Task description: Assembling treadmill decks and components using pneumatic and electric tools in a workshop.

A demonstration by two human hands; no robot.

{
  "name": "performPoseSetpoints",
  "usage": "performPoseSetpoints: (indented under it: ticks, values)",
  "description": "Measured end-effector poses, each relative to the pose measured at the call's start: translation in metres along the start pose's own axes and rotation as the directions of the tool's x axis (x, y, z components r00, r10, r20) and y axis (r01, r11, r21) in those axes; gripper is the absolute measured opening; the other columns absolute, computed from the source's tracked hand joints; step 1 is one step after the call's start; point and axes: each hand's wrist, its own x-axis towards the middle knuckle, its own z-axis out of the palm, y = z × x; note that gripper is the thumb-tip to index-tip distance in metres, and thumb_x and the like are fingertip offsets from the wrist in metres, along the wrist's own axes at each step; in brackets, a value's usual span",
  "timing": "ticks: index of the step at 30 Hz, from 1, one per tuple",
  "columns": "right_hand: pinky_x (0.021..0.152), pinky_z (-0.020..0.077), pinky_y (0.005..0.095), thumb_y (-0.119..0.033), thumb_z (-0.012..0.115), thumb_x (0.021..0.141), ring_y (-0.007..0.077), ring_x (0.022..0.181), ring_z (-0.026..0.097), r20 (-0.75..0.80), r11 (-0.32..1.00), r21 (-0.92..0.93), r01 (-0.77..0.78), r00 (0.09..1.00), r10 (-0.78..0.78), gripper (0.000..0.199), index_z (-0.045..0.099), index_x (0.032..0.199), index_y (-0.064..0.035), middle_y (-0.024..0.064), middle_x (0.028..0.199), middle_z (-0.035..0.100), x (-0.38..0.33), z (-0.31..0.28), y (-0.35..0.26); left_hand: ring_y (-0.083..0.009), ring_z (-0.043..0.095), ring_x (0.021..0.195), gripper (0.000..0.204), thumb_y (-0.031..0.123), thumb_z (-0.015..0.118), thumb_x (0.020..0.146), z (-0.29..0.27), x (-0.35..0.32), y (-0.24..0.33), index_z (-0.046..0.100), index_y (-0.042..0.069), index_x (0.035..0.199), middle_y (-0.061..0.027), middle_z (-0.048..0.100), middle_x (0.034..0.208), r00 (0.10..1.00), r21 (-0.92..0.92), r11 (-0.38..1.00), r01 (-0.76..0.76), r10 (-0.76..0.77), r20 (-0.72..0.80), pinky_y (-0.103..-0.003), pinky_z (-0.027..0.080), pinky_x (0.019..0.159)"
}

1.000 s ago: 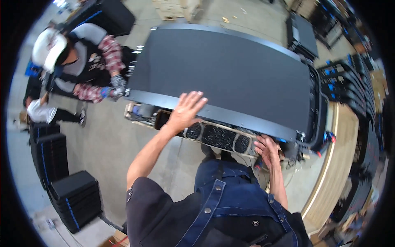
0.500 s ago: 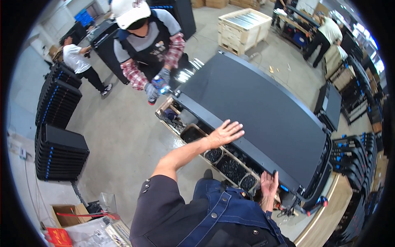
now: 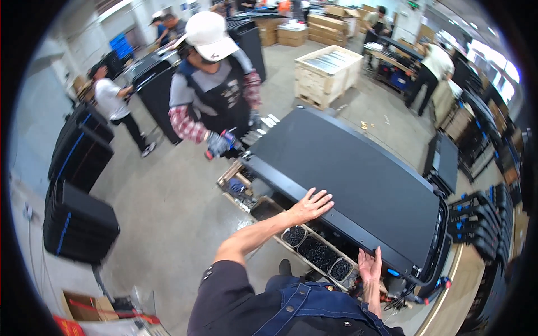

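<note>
A large dark flat panel with a grey edge rail (image 3: 342, 162) lies on a bench before me. My left hand (image 3: 310, 207) rests flat on its near rail, fingers spread, holding nothing. At the rail's near right part, my right hand (image 3: 370, 265) touches the edge from below, palm up and fingers stretched out. Below the near side runs a wooden tray (image 3: 307, 261) with bins of small black screws or similar fasteners (image 3: 317, 252). Across the panel's far left corner, a co-worker in a white cap (image 3: 213, 95) holds a power drill (image 3: 228, 141) in a gloved hand.
Stacks of black panels (image 3: 80, 224) stand at the left, and more black frames (image 3: 473, 224) at the right. A wooden crate (image 3: 325, 78) with metal strips stands beyond the panel. A wooden board (image 3: 448, 291) lies at the near right. Other people work farther back.
My view has tilted up, so the scene sits lower. The co-worker has straightened up, and the drill has drawn back a little from the panel corner. Both my hands keep their places on the panel.
</note>
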Motion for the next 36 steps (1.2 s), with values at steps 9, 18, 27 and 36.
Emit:
performPoseSetpoints:
  ticks: [9, 18, 27, 36]
  values:
    - [0.077, 0.0556, 0.0416, -0.054, 0.069, 0.086, 0.0321, 0.089, 0.070, 0.466, 0.536, -0.446, 0.717, 0.697, -0.545, 0.070, 0.054, 0.111, 0.0096, 0.0256, 0.103, 0.066, -0.158, 0.123, -0.150, -0.0224, 0.070, 0.084, 0.072, 0.017, 0.085, 0.052, -0.279, 0.170, -0.039, 0.069, 0.014, 0.122, -0.0054, 0.072, 0.106, 0.942, -0.093, 0.947, -0.309, 0.291, -0.164, -0.032, 0.058, 0.072]
    - [0.109, 0.0419, 0.0476, -0.053, 0.033, 0.106, 0.0300, 0.130, 0.052, -0.120, 0.959, 0.273, 0.077, 0.992, -0.046, 0.059, 0.041, 0.146, -0.0104, 0.0106, 0.142, 0.055, 0.128, 0.008, -0.068, -0.0343, 0.064, 0.111, 0.065, 0.058, 0.055, 0.094, -0.230, 0.336, -0.098, 0.060, 0.008, 0.134, -0.0168, 0.067, 0.118, 0.991, -0.073, 0.997, -0.035, 0.025, -0.133, -0.042, 0.046, 0.099]
    - [0.099, 0.0502, 0.0467, -0.032, 0.057, 0.098, 0.0279, 0.111, 0.062, 0.266, 0.545, 0.828, 0.130, 0.765, -0.587, 0.038, 0.062, 0.122, -0.0028, 0.0118, 0.122, 0.065, 0.232, -0.020, -0.060, -0.0231, 0.058, 0.080, 0.069, 0.051, 0.027, 0.108, -0.071, 0.518, -0.222, 0.062, -0.008, 0.116, -0.0198, 0.065, 0.084, 0.981, -0.072, 0.993, 0.093, -0.079, 0.179, -0.037, 0.047, 0.079]
    - [0.106, 0.0451, 0.0485, -0.041, 0.052, 0.101, 0.0264, 0.121, 0.059, -0.109, 0.687, 0.634, 0.355, 0.920, -0.376, 0.045, 0.059, 0.132, -0.0086, 0.0077, 0.134, 0.062, 0.076, -0.029, -0.022, -0.0299, 0.054, 0.067, 0.077, 0.057, 0.033, 0.105, 0.259, 0.446, -0.223, 0.060, -0.014, 0.097, -0.0262, 0.059, 0.068, 0.721, -0.282, 0.925, 0.254, 0.013, 0.692, -0.047, 0.045, 0.067]
